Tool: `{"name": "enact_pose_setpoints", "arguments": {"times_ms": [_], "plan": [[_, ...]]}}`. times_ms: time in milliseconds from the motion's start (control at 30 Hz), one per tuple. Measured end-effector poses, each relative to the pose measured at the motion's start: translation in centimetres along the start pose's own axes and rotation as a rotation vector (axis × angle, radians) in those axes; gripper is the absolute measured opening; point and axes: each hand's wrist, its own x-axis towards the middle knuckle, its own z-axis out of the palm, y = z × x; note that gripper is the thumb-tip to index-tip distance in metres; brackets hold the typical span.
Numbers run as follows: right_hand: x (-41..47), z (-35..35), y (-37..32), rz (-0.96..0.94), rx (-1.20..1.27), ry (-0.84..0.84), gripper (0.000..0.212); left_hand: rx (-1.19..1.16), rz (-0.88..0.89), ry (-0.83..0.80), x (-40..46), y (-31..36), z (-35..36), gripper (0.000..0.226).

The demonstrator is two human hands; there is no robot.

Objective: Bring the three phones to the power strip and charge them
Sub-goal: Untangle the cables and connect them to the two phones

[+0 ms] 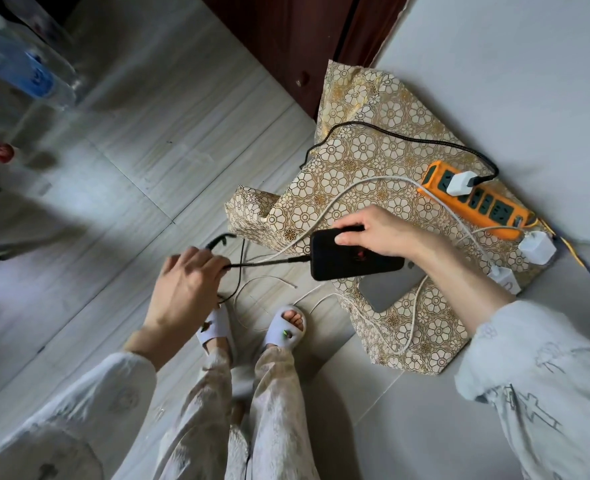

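My right hand [378,232] grips a black phone [352,259] held just above the patterned cloth [373,157]. A black cable [265,263] is plugged into the phone's left end, and my left hand [189,275] holds that cable out over the floor. A grey phone [390,289] lies face down on the cloth, partly under the black one. The orange power strip [484,202] sits at the cloth's right side with a white charger [461,183] plugged into it. Two more white chargers [537,247] lie beside the strip's near end, with white cables trailing off them.
A white cable [413,317] loops over the cloth and down onto the tiled floor near my slippered feet [286,327]. A dark wooden door [286,39] stands behind the cloth. Water bottles [26,71] lie at the far left. A yellow cord [588,268] runs off right.
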Motion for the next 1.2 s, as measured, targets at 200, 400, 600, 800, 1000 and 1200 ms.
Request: {"name": "enact_pose_setpoints", "arguments": {"times_ms": [200, 400, 600, 800, 1000, 1200], "plan": [[1.9, -3.0, -1.4, -0.060, 0.005, 0.171, 0.035, -0.096, -0.253, 0.172, 3.9, 0.8, 0.2, 0.019], [3.0, -5.8, -2.3, -0.094, -0.112, 0.278, 0.034, -0.517, -0.274, -0.347, 4.7, 6.6, 5.8, 0.046], [4.2, -5.4, -3.0, -0.125, -0.355, 0.283, 0.034, -0.433, -0.151, -0.340, 3.3, 7.2, 7.2, 0.027], [5.8, -2.9, -3.9, -0.197, -0.562, 0.114, 0.030, -0.238, 0.104, -0.568, 0.9, 4.7, 7.9, 0.025], [6.6, -0.9, -3.2, -0.201, -0.683, -0.060, 0.035, -0.270, 0.108, -0.492, 1.6, 4.3, 7.7, 0.025], [7.8, -0.3, -2.4, -0.267, -0.715, -0.026, 0.035, -0.299, 0.003, -0.042, 4.1, 5.8, 6.5, 0.031]]}}
